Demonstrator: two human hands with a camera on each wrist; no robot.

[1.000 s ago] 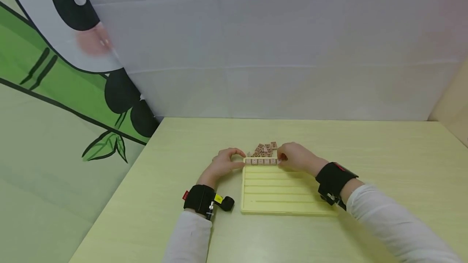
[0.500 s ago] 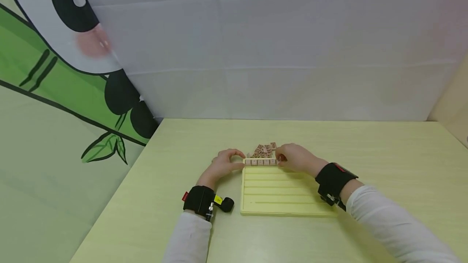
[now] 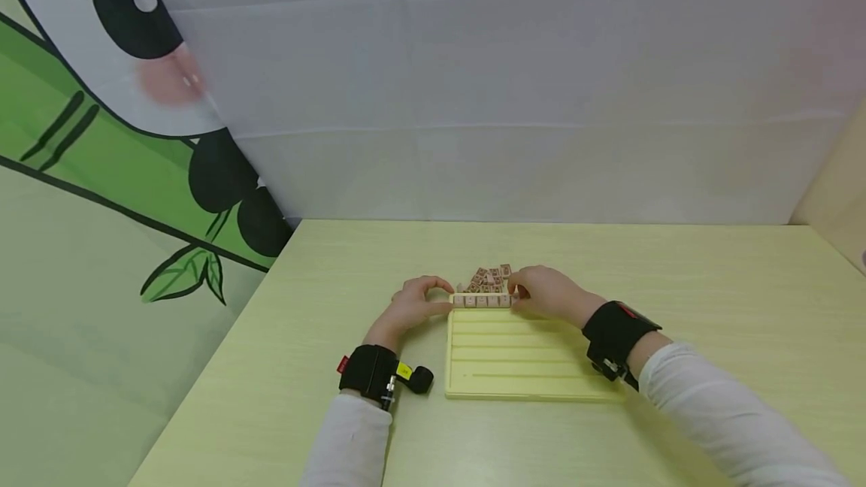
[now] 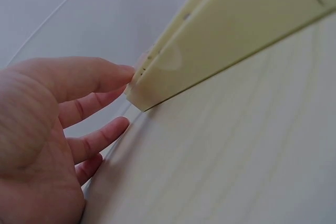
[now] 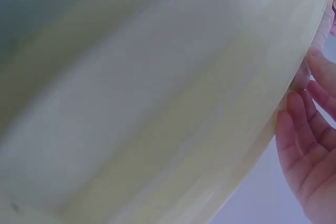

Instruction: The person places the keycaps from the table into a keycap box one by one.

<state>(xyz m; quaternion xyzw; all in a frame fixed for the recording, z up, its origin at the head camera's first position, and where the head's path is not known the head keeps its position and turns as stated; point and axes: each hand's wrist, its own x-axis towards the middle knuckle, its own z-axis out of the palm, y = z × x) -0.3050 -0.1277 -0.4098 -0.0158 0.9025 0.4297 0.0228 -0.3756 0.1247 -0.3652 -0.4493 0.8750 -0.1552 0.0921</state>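
A pale yellow ridged board [image 3: 528, 359] lies on the table, with a row of small square tiles [image 3: 482, 300] along its back groove. At the back left corner, my left hand [image 3: 411, 305] pinches the board's end between thumb and fingers. The left wrist view shows that thumb tip against the corner of the board [image 4: 210, 51]. My right hand [image 3: 551, 293] is at the right end of the row, its thumb and fingers pinching a tile [image 5: 301, 77]. In the head view those fingers mostly hide that tile.
A loose heap of tiles with red-brown markings [image 3: 489, 276] lies just behind the board. The light wooden table [image 3: 710, 284] runs back to a pale cloth wall [image 3: 507, 96]. At the left hangs a printed cloth with a green band [image 3: 135, 156].
My right hand has slid slightly left along the row, fingertips still at its right end. My left hand and the board hold their place.
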